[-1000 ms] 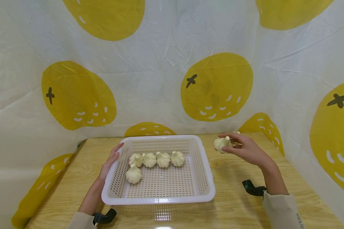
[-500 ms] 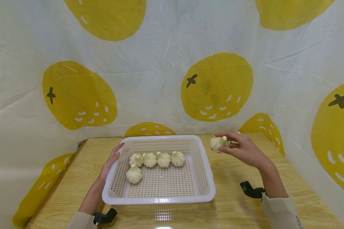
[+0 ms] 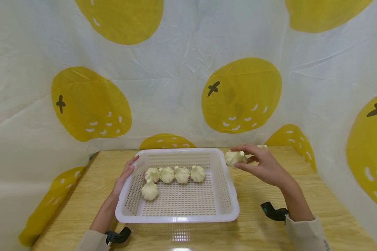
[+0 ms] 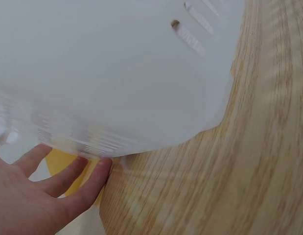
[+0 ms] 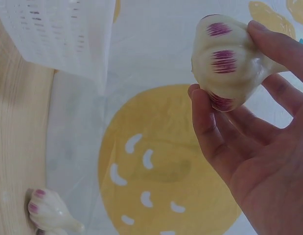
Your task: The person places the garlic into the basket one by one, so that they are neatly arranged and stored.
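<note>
A garlic bulb [image 3: 234,159], cream with purple streaks, is pinched between the thumb and fingers of my right hand [image 3: 267,167]. It is held above the table, just beyond the right rim of a white plastic basket [image 3: 177,219]. My left hand [image 3: 123,179] touches the basket's left side; in the left wrist view its fingers [image 4: 68,176] are spread and fairly straight against the wall. Inside the basket, several garlic bulbs [image 3: 167,175] form a row towards the back, and one more bulb [image 3: 149,190] lies in front of the row's left end.
Behind my right hand, another garlic bulb [image 3: 262,146] shows partly at the table's back edge; the right wrist view has a bulb [image 5: 48,210] lying on the wood. The wooden table [image 3: 207,237] ends at a hanging sheet [image 3: 169,104] printed with yellow fruit.
My right hand has carried the garlic bulb leftwards, closer to the basket's right rim. The left hand and the bulbs in the basket keep their places; the head view has shifted slightly.
</note>
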The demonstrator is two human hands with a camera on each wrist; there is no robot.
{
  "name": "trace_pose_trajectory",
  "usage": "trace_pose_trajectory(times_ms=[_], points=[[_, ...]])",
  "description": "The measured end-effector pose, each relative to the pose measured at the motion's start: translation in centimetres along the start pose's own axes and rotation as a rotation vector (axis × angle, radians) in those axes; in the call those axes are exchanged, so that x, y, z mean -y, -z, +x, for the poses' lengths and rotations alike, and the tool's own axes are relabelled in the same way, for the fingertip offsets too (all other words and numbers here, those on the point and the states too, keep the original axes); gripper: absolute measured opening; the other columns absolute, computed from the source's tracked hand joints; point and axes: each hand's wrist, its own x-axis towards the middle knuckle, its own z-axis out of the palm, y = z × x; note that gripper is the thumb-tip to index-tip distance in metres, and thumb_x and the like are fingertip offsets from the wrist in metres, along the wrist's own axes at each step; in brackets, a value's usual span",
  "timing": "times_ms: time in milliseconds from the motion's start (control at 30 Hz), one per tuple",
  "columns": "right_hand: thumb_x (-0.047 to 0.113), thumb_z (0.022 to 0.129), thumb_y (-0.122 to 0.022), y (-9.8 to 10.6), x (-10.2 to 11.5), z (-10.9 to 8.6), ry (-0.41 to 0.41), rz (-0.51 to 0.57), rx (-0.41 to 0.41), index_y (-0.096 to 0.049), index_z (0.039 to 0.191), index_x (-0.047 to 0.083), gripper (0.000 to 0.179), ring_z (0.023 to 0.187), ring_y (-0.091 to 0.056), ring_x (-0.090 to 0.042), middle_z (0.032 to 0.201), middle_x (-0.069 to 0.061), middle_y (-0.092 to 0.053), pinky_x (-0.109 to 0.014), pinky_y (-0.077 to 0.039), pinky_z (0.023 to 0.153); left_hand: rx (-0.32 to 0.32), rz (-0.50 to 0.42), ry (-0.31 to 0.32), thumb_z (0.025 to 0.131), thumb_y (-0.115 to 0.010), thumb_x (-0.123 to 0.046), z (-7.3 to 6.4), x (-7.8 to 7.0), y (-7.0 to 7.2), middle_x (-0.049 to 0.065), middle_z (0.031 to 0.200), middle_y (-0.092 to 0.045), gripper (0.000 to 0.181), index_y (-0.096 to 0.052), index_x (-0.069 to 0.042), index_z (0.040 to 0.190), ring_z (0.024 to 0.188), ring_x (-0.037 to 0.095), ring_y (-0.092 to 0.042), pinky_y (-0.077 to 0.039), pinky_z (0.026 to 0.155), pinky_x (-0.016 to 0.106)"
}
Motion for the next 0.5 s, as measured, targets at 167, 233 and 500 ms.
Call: trace_pose_trajectory(times_ms=[167,233,500], points=[[0.017,0.095,-0.076,-0.3,0.9,0.4,-0.005,0.018,0.031,-0.065,0.137,0.017,0.043,0.108,-0.057,-0.003,0.135,-0.002,-0.067,-0.027,-0.057,0.085,0.004,0.007,0.002,0.114,-0.019,-0.034,0.2,0.1,-0.1,0.009,0.174,0.003,0.054,-0.001,-0.028,0.164,0.16,0.035,0.001,-0.005,0.123,0.058],[0.017,0.094,-0.077,-0.6,1.3,0.7,0.005,0.031,0.044,-0.066,0.136,0.016,0.044,0.109,-0.058,-0.004,0.135,-0.002,-0.067,-0.028,-0.057,0.085,0.005,0.002,-0.001,0.114,-0.019,-0.034,0.2,0.1,-0.1,0.01,0.174,0.003,0.054,0.0,-0.027,0.164,0.16,0.036,0.002,-0.003,0.123,0.06],[0.021,0.093,-0.078,-1.5,3.2,2.7,0.068,0.036,0.091,-0.067,0.133,0.018,0.042,0.112,-0.061,-0.01,0.133,0.002,-0.069,-0.032,-0.058,0.086,0.011,0.002,0.003,0.114,-0.018,-0.035,0.1,0.2,0.1,0.01,0.173,0.004,0.054,0.001,-0.027,0.164,0.16,0.035,0.003,-0.004,0.123,0.057]])
